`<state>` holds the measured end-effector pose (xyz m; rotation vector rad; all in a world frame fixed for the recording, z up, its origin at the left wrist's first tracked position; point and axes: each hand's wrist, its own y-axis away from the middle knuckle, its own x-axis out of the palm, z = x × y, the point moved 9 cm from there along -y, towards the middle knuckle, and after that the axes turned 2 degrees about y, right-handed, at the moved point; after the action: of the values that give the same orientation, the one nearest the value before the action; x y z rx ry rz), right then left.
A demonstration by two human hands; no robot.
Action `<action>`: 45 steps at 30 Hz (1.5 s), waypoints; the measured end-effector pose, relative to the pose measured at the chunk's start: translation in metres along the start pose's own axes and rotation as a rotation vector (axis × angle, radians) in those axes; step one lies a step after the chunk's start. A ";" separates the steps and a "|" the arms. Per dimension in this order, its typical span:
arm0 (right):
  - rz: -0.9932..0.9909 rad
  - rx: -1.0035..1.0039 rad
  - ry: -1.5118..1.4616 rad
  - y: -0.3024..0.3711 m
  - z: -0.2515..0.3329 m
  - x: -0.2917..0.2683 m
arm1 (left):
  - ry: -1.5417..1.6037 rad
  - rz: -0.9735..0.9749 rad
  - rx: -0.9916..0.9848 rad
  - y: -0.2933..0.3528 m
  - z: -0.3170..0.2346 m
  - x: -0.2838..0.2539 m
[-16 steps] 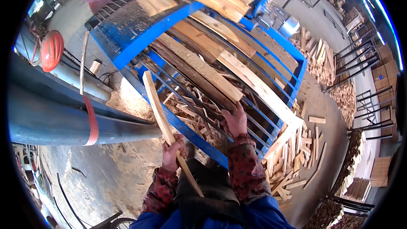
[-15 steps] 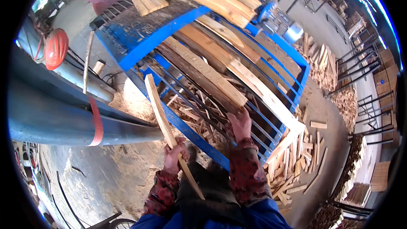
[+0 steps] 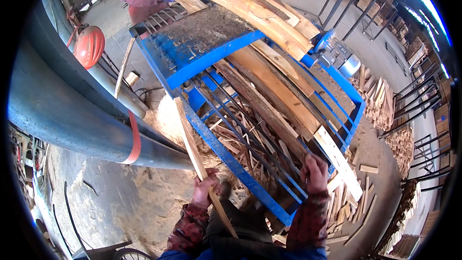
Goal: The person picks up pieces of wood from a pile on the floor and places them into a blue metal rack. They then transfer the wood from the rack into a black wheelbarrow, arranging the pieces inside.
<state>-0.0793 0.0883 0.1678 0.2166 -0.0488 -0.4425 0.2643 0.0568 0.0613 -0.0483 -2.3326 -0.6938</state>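
Our left hand (image 3: 206,188) grips a wooden strip (image 3: 195,154) that, swung right, could snag the blue frame (image 3: 240,169); whether our right hand (image 3: 315,174) grips anything, we cannot tell.

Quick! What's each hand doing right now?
Left hand: closed, holding a long wooden strip.
Right hand: curled near the boards; can't tell if it's gripping.

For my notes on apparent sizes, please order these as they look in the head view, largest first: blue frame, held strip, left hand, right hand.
1. Blue frame
2. Held strip
3. Left hand and right hand: they look alike, so not ranked.
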 end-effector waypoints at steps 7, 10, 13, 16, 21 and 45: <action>-0.056 0.176 -0.322 0.109 -0.067 -0.005 | 0.078 0.186 0.002 -0.005 0.008 0.037; -0.061 0.225 -0.460 0.136 -0.088 -0.001 | 0.063 0.202 0.045 -0.007 0.016 0.064; -0.007 0.272 -0.485 0.156 -0.092 0.006 | 0.131 0.426 0.011 -0.001 0.027 0.093; 0.115 0.307 -0.417 0.171 -0.096 0.011 | 0.175 0.480 -0.058 0.005 0.039 0.098; 0.269 0.379 -0.286 0.186 -0.102 0.012 | 0.185 0.509 -0.147 0.017 0.055 0.105; 0.171 -0.134 0.533 0.182 -0.106 -0.049 | 0.148 0.419 -0.213 0.035 0.117 0.113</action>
<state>-0.0373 0.2910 0.1047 0.1909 0.4803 -0.2063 0.1149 0.1269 0.0768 -0.5463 -2.0092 -0.6991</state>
